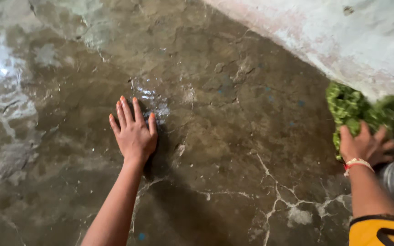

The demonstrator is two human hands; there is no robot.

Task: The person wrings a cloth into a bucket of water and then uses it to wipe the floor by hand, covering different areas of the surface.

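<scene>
Two hands seen: left hand [134, 134] pressed flat, fingers spread, on wet cracked floor [233, 150]; right hand [365, 146] clamped on green scrubber [349, 107] beside wall [343, 36].

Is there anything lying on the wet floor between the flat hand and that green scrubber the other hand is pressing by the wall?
Nothing visible does. Between the left hand and the green scrubber under the right hand lies only bare, wet, cracked floor.
</scene>
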